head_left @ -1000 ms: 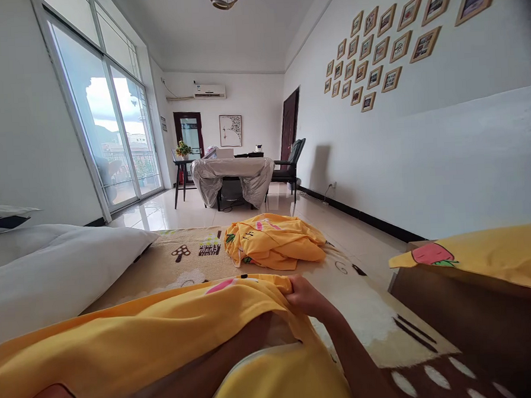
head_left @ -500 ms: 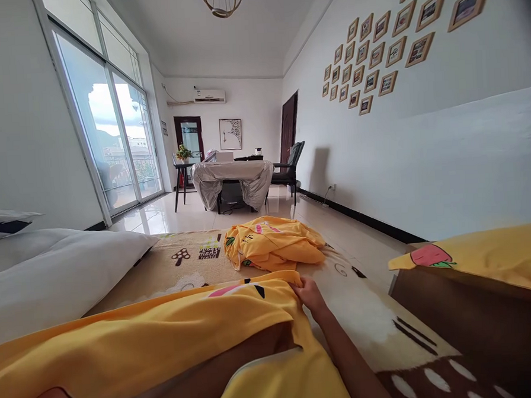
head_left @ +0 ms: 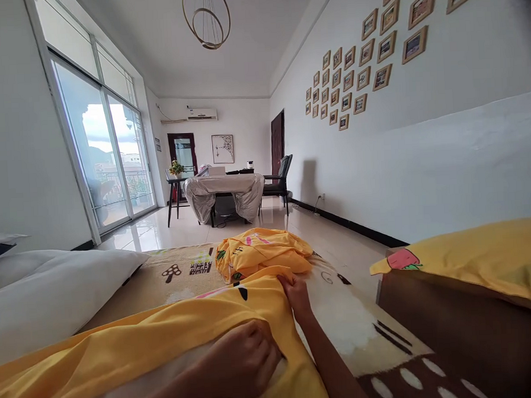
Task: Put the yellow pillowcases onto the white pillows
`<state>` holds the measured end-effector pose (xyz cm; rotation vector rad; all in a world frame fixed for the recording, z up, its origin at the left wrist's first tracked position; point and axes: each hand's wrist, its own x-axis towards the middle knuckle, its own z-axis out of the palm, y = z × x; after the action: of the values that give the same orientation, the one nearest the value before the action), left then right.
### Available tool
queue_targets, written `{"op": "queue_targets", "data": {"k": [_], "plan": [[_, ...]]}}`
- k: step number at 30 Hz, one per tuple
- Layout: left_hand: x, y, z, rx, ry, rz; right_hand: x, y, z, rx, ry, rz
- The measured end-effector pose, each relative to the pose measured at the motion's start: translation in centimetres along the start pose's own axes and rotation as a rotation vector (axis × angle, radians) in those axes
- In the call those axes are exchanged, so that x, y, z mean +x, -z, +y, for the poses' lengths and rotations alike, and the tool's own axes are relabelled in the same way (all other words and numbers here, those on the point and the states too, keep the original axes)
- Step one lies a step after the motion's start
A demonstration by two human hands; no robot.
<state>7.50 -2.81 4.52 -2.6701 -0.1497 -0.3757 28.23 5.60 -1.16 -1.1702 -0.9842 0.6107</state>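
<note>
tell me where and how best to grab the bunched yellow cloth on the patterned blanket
Probably by the loose folds at the right end of the bunched yellow cloth, coming from above and the right: it lies in a raised heap, and the yellow fabric held in front hides part of its near edge.

Long yellow printed cloth (head_left: 271, 305) at right fingers (head_left: 288, 288): smooth, matt. Beige-and-brown patterned blanket (head_left: 343, 316) beneath them: matt, fuzzy-looking. Pale floor tiles (head_left: 350, 242) well beyond: glossy.

Rows of dark block lettering (head_left: 200, 268) on the patterned blanket (head_left: 334, 314) (small and blurred from here); no words can be read.
</note>
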Motion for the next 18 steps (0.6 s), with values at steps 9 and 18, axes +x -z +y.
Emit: {"op": "queue_targets", "data": {"k": [9, 18], "plan": [[2.6, 3.2, -1.7, 0.33, 0.187, -0.128, -1.1, -0.2, -2.7, 0.043, 0.044, -0.062], [3.5, 1.4, -1.2, 0.18, 0.187, -0.282, -0.9, -0.2, -1.7, -0.054, 0.012, -0.253]]}}
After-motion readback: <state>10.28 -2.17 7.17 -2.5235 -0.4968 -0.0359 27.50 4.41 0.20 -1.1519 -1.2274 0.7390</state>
